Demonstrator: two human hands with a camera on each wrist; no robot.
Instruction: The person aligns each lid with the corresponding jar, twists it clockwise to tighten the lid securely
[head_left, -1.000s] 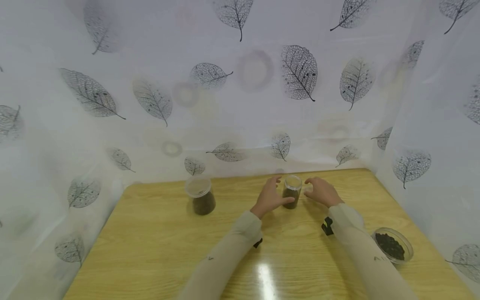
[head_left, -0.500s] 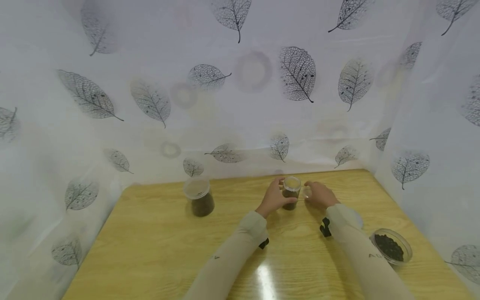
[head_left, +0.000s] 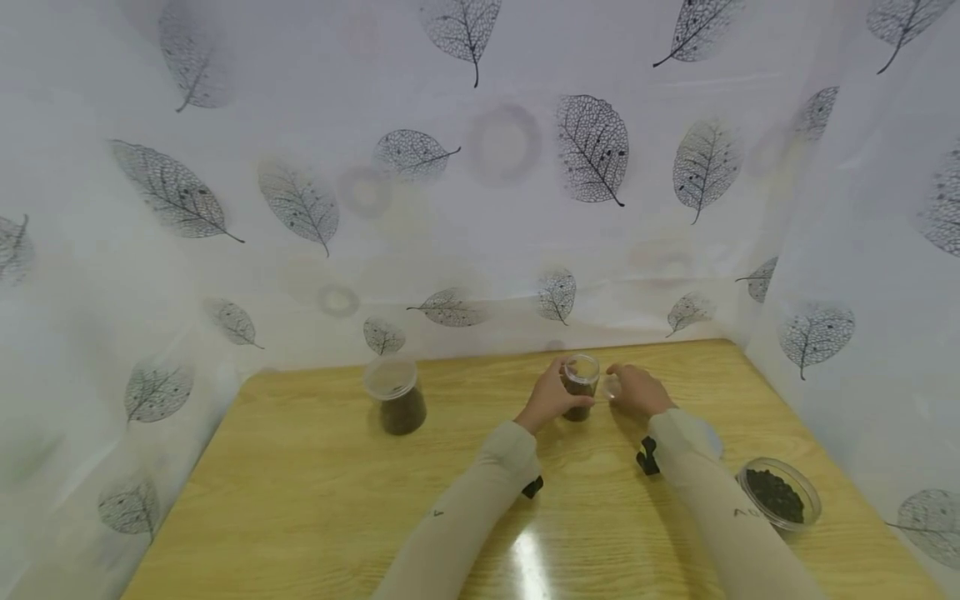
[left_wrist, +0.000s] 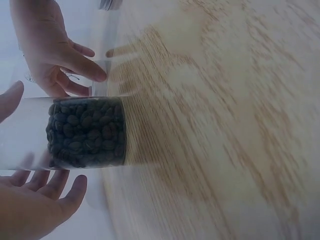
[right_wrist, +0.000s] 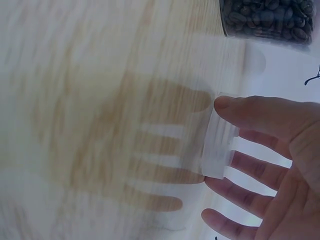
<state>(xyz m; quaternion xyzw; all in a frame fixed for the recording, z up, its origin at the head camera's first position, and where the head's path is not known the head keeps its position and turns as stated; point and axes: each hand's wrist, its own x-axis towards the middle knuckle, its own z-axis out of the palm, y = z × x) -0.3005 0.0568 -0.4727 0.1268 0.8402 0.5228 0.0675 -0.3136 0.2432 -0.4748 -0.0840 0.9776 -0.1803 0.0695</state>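
A clear jar (head_left: 581, 387), partly filled with dark beans (left_wrist: 87, 132), stands upright and uncovered near the table's back edge. My left hand (head_left: 551, 398) holds it from the left, thumb on the near side and fingers round the far side. Just right of the jar, my right hand (head_left: 640, 390) pinches a clear round lid (right_wrist: 219, 140) between thumb and fingers. The lid is seen edge-on in the right wrist view, low over the tabletop; I cannot tell whether it touches the wood.
A wider clear tub (head_left: 402, 404) with dark contents and a pale lid stands at the left. On the right is a clear bowl (head_left: 812, 508) of dark beans. A pale round object (head_left: 711, 439) is partly hidden behind the right sleeve. Leaf-patterned sheeting (head_left: 487, 250) surrounds the table (head_left: 315, 492).
My left hand has closed in round the jar. The lid at my right fingers has come into clearer sight beside the jar. The whole view has shifted slightly.
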